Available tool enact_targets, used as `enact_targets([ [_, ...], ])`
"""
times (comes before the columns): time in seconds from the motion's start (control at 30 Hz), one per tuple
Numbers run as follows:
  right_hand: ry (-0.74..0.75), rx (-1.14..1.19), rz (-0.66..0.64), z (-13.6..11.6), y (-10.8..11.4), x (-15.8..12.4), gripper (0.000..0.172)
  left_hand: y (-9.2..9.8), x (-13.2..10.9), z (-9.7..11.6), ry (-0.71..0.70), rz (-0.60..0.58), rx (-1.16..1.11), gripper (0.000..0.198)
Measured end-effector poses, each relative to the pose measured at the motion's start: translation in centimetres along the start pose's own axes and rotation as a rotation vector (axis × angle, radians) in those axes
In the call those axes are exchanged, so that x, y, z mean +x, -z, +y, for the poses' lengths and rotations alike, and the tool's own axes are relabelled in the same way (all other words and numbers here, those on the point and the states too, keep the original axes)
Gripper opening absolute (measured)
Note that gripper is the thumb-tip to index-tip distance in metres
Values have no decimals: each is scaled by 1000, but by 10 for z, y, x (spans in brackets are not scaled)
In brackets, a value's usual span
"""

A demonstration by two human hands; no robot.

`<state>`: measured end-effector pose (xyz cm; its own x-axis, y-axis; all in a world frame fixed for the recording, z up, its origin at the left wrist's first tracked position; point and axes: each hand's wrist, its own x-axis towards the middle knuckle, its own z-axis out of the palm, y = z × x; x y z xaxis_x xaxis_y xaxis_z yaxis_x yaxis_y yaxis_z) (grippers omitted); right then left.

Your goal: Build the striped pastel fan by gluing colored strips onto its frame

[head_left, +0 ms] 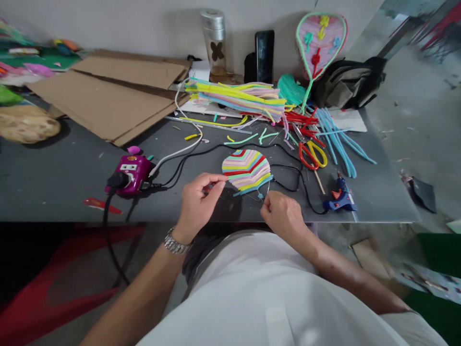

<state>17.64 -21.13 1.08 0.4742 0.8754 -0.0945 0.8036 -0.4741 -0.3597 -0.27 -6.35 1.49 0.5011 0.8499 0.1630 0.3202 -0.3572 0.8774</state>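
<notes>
A small fan shape of striped pipe cleaners (247, 169), in red, yellow, pink, green and blue chevrons on a thin wire frame, is held just above the table's front edge. My left hand (201, 202) is closed, its thumb and forefinger pinching the left edge of this pipe-cleaner fan. Below the fan, my right hand (284, 211) is closed in a fist around the wire end at its base; the fingers hide what lies inside. A blue pipe cleaner (254, 186) runs along the lower edge, its left tip sticking out.
Scissors (312, 154), a blue glue gun (340, 199) and blue pipe cleaners (342, 144) lie to the right. A bundle of pipe cleaners (237, 96) lies behind. At left are a purple power socket (131, 175) with cables and cardboard (108, 101). A finished-looking pink fan (320, 45) leans behind.
</notes>
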Motion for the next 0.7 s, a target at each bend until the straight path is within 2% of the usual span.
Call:
enact_targets([
  [0.1, -96, 304, -42, 9, 5, 2, 14, 0, 13, 5, 8, -31, -28, 25],
  [0.17, -210, 658, -165, 18, 11, 2, 9, 4, 22, 9, -4, -76, -23, 26],
  [0.27, -369, 1143, -406, 28, 20, 0, 23, 8, 40, 19, -54, -170, -1, 27],
  [0.37, -446, 1428, -465, 28, 24, -5, 34, 5, 59, 31, -125, -273, 26, 27],
  [0.47, -511, 1594, -493, 25, 21, -12, 40, -5, 77, 38, -242, -403, 58, 27],
  [0.53, -503, 1640, -495, 24, 19, -17, 44, -12, 88, 39, -344, -492, 102, 27],
  [0.7, -293, 1598, -436, 24, 27, -23, 40, -8, 109, 53, -536, -662, 244, 51],
])
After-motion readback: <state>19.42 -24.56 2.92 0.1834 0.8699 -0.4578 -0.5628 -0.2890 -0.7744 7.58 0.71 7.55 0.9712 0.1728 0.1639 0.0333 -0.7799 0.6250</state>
